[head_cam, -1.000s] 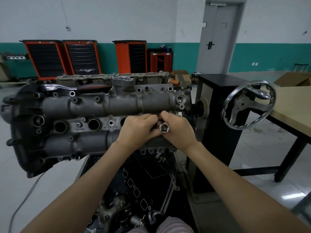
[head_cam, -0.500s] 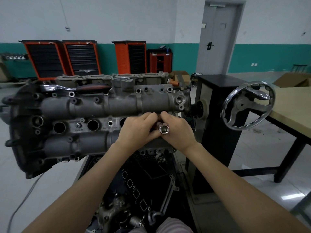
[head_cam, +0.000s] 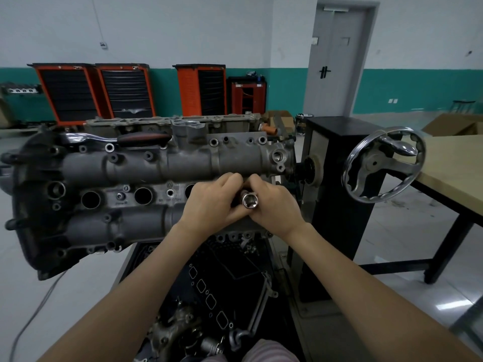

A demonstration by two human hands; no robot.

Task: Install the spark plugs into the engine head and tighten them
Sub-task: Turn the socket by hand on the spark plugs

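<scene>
Spark plug socket (head_cam: 250,200) lay along the 11-to-5 o'clock line, open end facing camera, over engine head (head_cam: 146,178), pinched by left hand (head_cam: 211,202) and right hand (head_cam: 274,207), both unmoved since earlier.

Both hands, left (head_cam: 211,202) and right (head_cam: 274,207), grip a socket (head_cam: 250,200) over the engine head (head_cam: 136,173).

An automotive workshop — orange tool cabinets (head_cam: 125,92) line the wall, engine head (head_cam: 136,184) on a stand.

Dim, flat indoor light, soft focus, wide-angle bowing at edges
</scene>
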